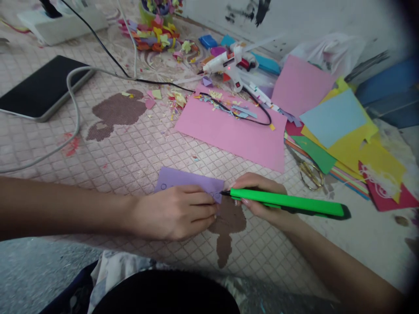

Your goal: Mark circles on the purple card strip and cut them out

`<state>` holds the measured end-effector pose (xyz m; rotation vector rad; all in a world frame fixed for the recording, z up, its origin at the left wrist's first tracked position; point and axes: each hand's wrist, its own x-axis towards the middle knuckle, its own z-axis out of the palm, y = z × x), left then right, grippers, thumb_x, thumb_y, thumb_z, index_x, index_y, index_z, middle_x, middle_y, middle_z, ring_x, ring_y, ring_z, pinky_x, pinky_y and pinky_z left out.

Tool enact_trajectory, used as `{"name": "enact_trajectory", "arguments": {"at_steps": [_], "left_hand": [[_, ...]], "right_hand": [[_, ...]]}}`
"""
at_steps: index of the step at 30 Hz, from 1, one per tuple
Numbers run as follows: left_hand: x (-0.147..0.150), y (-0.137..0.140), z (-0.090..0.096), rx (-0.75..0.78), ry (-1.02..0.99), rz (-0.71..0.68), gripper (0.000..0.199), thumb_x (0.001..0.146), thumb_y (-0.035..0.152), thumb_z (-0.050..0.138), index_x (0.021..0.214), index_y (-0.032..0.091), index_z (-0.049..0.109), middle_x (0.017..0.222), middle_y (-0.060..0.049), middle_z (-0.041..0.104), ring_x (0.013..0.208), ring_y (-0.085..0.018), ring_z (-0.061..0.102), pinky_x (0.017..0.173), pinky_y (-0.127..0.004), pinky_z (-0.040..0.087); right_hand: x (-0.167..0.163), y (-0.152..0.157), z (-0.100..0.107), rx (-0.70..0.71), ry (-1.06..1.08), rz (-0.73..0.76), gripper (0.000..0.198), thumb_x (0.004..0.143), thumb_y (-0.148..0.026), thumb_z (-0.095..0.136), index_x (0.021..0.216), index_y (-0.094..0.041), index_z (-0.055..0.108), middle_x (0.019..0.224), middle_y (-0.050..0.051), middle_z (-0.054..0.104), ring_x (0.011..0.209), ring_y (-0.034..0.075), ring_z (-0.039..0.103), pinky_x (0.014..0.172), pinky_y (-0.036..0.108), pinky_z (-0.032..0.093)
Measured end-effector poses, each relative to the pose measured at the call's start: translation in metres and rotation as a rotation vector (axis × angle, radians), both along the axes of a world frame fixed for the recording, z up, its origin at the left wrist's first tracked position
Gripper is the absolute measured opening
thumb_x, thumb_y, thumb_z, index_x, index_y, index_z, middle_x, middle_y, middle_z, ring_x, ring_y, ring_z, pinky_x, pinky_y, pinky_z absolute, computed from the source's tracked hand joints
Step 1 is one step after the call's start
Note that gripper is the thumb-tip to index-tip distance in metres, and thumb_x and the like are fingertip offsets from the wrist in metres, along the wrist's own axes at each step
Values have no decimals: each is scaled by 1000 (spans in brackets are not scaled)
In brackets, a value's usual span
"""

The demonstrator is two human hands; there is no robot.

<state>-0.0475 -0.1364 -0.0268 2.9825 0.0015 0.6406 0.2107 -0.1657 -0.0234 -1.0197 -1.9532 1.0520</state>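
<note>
A small purple paper (183,176) lies at the near side of the table, with little circles drawn along it. My left hand (180,213) rests on this paper, fingers laid over its right part and the thumb hidden. In my right hand (262,185) is a bright green pen (288,203), held slanted between thumb and fingers. Its dark tip meets the paper's right edge beside the drawn circles.
Pink paper (235,135) with scraps and a black cable lies ahead, below a white glue gun (225,63). Gold-handled scissors (309,172) and coloured sheets (334,117) are at right. A tablet (46,87) and white power strip (62,26) are at left.
</note>
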Motion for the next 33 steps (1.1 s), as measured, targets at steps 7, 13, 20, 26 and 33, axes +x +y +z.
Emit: {"name": "enact_trajectory", "arguments": {"at_steps": [7,13,20,26,33], "left_hand": [[3,1,-5,-70,-86,-22,29,98,10,42,105,7,70,110,-12,72,105,-21,66,95,-34,54],[2,0,-8,-28,-116,1,29,98,10,42,104,9,71,111,-10,72,105,-20,67,94,-32,55],[2,1,-4,-32,-104,-9,33,99,9,38,103,7,71,108,-9,73,103,-21,68,89,-31,58],[2,1,-4,-53,-102,-20,33,99,9,38,103,6,71,108,-10,73,105,-21,68,90,-31,57],[3,1,-4,-49,-88,-1,33,100,11,39,101,11,72,110,-9,73,107,-18,67,92,-28,56]], "right_hand": [[0,12,0,-29,44,89,29,81,-9,60,106,-21,67,88,3,67,77,16,64,68,30,51],[1,13,-2,-25,39,96,28,81,-8,61,105,-21,68,92,5,68,81,16,65,70,31,52],[2,11,-4,-22,44,106,28,81,-8,61,105,-20,67,91,5,68,79,16,65,70,31,52],[1,12,-3,-8,34,95,29,80,-8,60,105,-21,68,91,4,68,81,16,65,71,32,52],[0,11,-2,-2,22,111,31,80,-8,60,106,-22,68,91,4,68,81,16,65,71,32,52]]}}
